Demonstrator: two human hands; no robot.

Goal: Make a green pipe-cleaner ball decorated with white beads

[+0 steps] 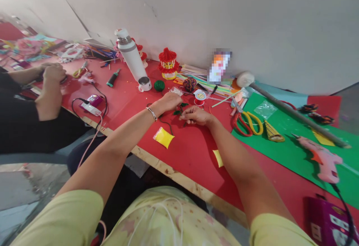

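Close together over the red table top, my left hand and my right hand are both closed. Between them is a small dark green piece of yarn, and the fingertips of my right hand pinch its edge. The fingers of my left hand are bent down, and what they hold is hidden. A dark green strand trails on the table below my left hand. Just behind that hand lies a clear bag of small white beads. A spool with a white top stands behind my right hand. Nearer me lies a yellow packet.
A white thermos, a cup, a green yarn ball and a red lantern-like craft stand behind. Scissors and a pink glue gun lie right. A co-worker's hands are at left.
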